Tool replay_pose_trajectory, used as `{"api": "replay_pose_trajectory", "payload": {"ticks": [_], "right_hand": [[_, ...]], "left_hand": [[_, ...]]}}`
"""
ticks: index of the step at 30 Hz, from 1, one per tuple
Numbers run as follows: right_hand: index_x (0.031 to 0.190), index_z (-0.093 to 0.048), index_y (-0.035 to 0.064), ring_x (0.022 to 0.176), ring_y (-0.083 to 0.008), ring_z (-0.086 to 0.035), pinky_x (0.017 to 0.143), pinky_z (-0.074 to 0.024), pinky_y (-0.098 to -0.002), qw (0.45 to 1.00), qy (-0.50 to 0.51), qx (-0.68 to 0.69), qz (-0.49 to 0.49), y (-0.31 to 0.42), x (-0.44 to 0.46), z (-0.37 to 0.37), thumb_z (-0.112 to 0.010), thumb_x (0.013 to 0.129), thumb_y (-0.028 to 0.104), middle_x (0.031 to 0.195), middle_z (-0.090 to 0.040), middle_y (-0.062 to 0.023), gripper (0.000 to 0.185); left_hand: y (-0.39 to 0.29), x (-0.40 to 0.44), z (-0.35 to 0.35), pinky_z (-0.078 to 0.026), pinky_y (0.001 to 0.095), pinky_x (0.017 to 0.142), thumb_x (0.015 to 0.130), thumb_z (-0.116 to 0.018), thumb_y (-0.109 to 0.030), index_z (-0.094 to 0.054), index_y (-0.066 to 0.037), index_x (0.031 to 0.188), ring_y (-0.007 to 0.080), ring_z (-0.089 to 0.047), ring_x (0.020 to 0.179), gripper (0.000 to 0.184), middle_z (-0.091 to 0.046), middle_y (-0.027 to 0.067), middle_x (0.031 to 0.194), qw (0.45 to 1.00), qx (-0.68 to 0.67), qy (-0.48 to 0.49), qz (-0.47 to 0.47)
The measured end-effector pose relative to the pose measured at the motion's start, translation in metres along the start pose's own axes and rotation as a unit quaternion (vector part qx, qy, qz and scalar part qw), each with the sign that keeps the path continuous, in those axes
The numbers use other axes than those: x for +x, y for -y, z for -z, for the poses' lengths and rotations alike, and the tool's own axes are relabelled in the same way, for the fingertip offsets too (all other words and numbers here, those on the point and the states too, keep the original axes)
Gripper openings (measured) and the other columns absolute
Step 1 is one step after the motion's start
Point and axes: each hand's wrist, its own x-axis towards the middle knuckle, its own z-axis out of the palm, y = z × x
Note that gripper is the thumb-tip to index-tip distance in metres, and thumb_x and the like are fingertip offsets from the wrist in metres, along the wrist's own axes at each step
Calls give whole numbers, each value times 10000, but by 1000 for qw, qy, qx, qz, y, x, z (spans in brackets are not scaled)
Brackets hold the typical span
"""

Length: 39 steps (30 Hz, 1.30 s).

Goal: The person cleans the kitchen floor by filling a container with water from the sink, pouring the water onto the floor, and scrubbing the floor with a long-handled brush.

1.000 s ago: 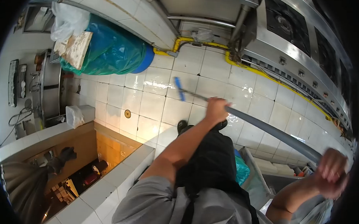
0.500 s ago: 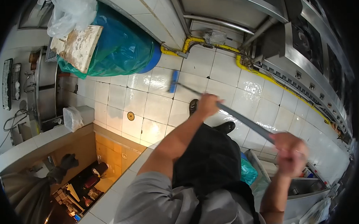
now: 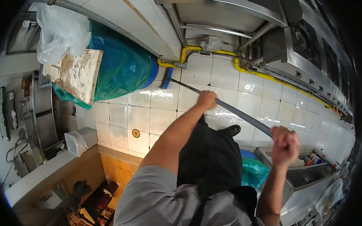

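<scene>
A long grey pole [image 3: 243, 117] runs slantwise over the wet white tiled floor [image 3: 223, 77]. Closed round its middle part is my left hand [image 3: 207, 100]. My right hand [image 3: 285, 144] is wrapped round its upper end at the right. At the pole's far end a blue brush or squeegee head [image 3: 166, 78] touches the tiles, close beside the blue bin in a green bag [image 3: 121, 61]. A black shoe [image 3: 230, 130] shows below the pole.
A stained board [image 3: 76, 75] and a white plastic bag [image 3: 62, 31] lie on the bin. Yellow pipe [image 3: 267, 77] follows the base of the stove [image 3: 302, 61]. A round drain [image 3: 136, 133] is at the left. A steel sink [image 3: 310, 176] stands at the lower right.
The blue head has moved left, towards the bin and yellow pipe. Both hands still hold the pole; my right hand has come in from the far right. The view has shifted.
</scene>
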Motion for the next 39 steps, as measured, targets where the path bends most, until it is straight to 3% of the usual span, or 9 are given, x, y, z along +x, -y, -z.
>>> {"api": "replay_pose_trajectory", "payload": {"ticks": [5,9,12,15,17,21,34,37,39], "right_hand": [[630,-339,123,547,-182,-363,638,-367,-402,997,6,-18,71,105,-9,28,-444,926,276,549,-339,-32,350],[634,-391,127,497,-162,-414,544,-376,-354,978,122,-91,141,171,-17,30,-485,942,309,532,-409,-24,370],[631,-412,133,463,-151,-421,471,-345,-327,976,136,-38,163,193,-27,45,-506,943,323,512,-423,-18,377],[618,-400,118,484,-184,-425,555,-463,-363,998,28,16,53,135,-30,78,-507,915,366,510,-408,-29,401],[619,-437,80,615,-235,-485,705,-471,-450,996,-65,57,-36,71,-22,79,-541,841,309,561,-442,-73,336],[568,-426,68,562,-235,-473,652,-459,-448,997,-46,56,2,42,-26,109,-534,850,284,538,-436,-81,371],[580,-411,91,411,-165,-447,425,-384,-328,969,176,48,165,253,-4,269,-626,852,197,482,-450,-21,362],[586,-435,80,384,-170,-453,397,-388,-322,966,137,103,193,270,-22,291,-686,815,154,473,-465,-23,348],[587,-450,73,371,-175,-450,392,-391,-323,970,46,111,213,263,-21,291,-707,799,134,467,-467,-26,339]], "left_hand": [[-128,32,-11,-536,471,771,630,-695,-206,-723,-90,752,394,-661,803,170,-684,186,785,990,-80,84,-85],[-213,28,26,-500,498,717,789,-693,-246,-661,-56,667,418,-636,756,228,-638,206,698,976,-170,69,-121],[-212,-1,29,-479,480,713,810,-706,-263,-642,-43,651,422,-609,706,279,-611,206,657,969,-180,-2,-172],[-165,-39,31,-488,486,715,774,-713,-186,-657,-47,643,418,-609,709,199,-618,195,657,987,-118,-87,-59],[-98,-41,-5,-504,500,708,808,-672,-199,-635,-17,620,426,-620,739,264,-629,207,685,998,-43,-40,-21],[-103,-11,-41,-470,492,796,826,-665,-184,-653,-19,672,398,-616,804,226,-652,185,744,999,-38,35,2],[-396,53,-102,-383,431,605,816,-723,-201,-485,-42,660,343,-505,607,326,-506,110,605,950,-239,-82,-183],[-416,48,-106,-434,432,621,801,-724,-193,-556,-17,665,333,-582,673,278,-623,139,700,948,-170,239,-121],[-417,56,-135,-446,445,634,806,-724,-211,-573,-14,672,353,-594,695,282,-633,161,720,954,-183,199,-128]]}}
